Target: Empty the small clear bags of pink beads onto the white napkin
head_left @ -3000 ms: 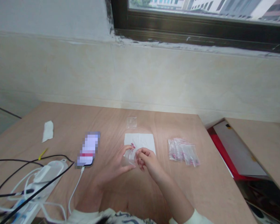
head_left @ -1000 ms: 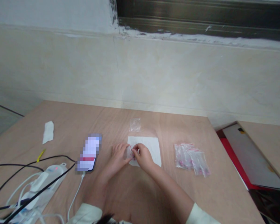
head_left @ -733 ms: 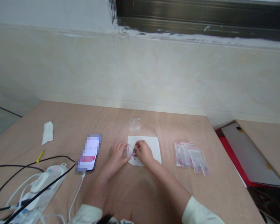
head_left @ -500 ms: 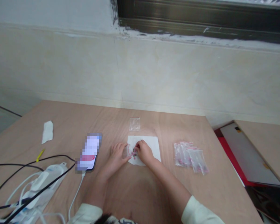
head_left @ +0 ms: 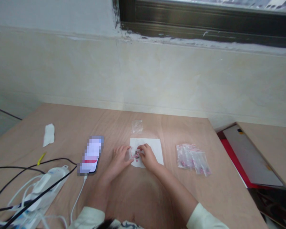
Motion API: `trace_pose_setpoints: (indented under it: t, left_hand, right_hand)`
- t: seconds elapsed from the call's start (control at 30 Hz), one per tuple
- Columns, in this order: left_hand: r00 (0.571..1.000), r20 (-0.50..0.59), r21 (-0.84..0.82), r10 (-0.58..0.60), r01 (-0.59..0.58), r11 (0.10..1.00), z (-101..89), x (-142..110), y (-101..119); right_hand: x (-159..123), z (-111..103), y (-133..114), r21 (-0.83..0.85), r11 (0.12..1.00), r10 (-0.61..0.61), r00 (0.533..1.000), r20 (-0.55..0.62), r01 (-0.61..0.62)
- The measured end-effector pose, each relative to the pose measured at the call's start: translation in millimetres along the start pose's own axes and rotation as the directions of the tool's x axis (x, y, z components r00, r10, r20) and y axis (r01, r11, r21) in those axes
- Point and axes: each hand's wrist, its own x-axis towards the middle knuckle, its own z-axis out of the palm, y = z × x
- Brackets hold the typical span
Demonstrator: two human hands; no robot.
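Plastic bag (head_left: 134, 154), small and clear, lies on the white paper (head_left: 155, 149) between my hands, its long axis hard to judge, though it seems to run away from me. My left hand (head_left: 120, 158) lies open, fingertips at the bag's edge. My right hand (head_left: 147, 156) bunches over the bag, but I can't tell whether it pinches. Pink bits (head_left: 137, 156) sit under those fingers; a loose hold could let them roll off the paper toward the pile of bags (head_left: 193, 160) on my right.
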Motion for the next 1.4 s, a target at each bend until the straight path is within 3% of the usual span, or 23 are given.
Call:
trace_pose_setpoints:
  t: [0.17,0.37,0.5,0.63,0.83,1.1,1.4]
  left_hand:
    - [1.0,-0.016,0.0,-0.01,0.01,1.0,-0.2,-2.9,-2.8]
    - [1.0,-0.016,0.016,0.005,-0.004,1.0,8.2,-2.0,-6.1]
    - [1.0,-0.015,0.025,0.026,-0.026,0.999,12.2,0.3,-5.6]
    - [1.0,-0.023,0.029,0.007,-0.007,1.0,7.8,-1.4,-6.0]
    - [1.0,-0.021,0.018,-0.004,0.004,1.0,1.2,-5.5,-5.9]
    - [1.0,-0.019,0.017,-0.011,0.012,1.0,4.5,-2.7,-5.0]
    - [1.0,-0.022,0.01,0.017,-0.016,1.0,10.2,-0.5,-9.0]
  right_hand:
    - [3.7,3.0,9.6,-0.068,0.996,-0.052,0.997,0.061,0.056]
    - [1.2,-2.0,1.9,-0.004,1.0,-0.012,0.998,-0.059,0.012]
    - [-3.3,-3.0,-11.9,0.126,0.992,-0.017,0.999,-0.049,0.023]
    - [-3.0,-2.0,-12.3,0.043,0.998,0.046,0.997,-0.066,-0.043]
    - [1.1,-1.6,-5.4,-0.074,0.996,0.062,0.996,0.069,-0.056]
    - [2.7,-5.1,-10.1,-0.166,0.986,0.059,0.985,0.161,-0.031]
    - [5.0,-5.9,-0.1,0.089,0.995,0.044,0.999,-0.005,-0.043]
